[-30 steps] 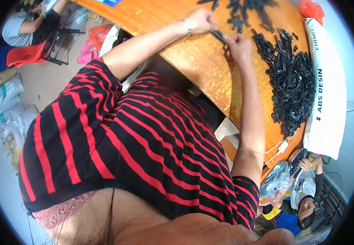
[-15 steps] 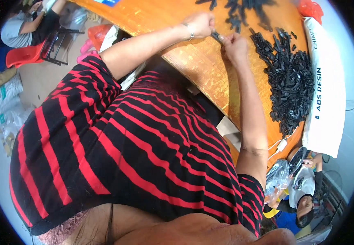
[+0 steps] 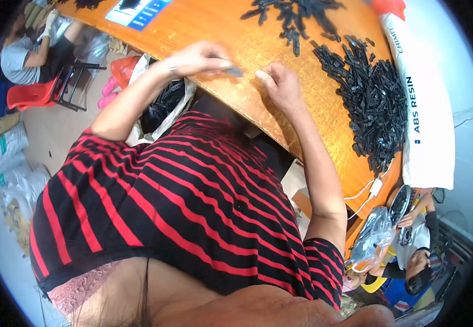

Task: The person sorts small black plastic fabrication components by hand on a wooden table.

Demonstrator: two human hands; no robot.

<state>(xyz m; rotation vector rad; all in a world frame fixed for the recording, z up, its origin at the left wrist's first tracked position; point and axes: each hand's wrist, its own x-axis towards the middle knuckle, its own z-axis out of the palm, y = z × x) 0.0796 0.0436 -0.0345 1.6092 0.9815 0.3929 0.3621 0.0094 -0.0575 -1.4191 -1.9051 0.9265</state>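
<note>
Over the near part of the orange-brown table (image 3: 236,101), my left hand (image 3: 199,59) pinches a small dark plastic piece (image 3: 235,71) between thumb and fingers; motion blurs it. A short gap to the right, my right hand (image 3: 282,86) is closed, thumb against the curled fingers. Whether a small thing sits in that pinch I cannot make out. A big heap of small black plastic pieces (image 3: 375,103) lies right of my right hand. Farther off, a looser spread of longer black pieces (image 3: 296,22) lies on the tabletop.
A white sack (image 3: 424,109) lies along the table's right side. A white cable connector (image 3: 376,187) hangs near the heap. Below the table's left edge stands an open bag (image 3: 163,106) of black things. A red chair (image 3: 32,94) and other people are around. A blue-and-white sheet (image 3: 141,12) lies far left.
My hands were together on a dark piece; now they are apart. The left has moved left and nearer with a piece, the right slightly left and nearer. The view has shifted.
</note>
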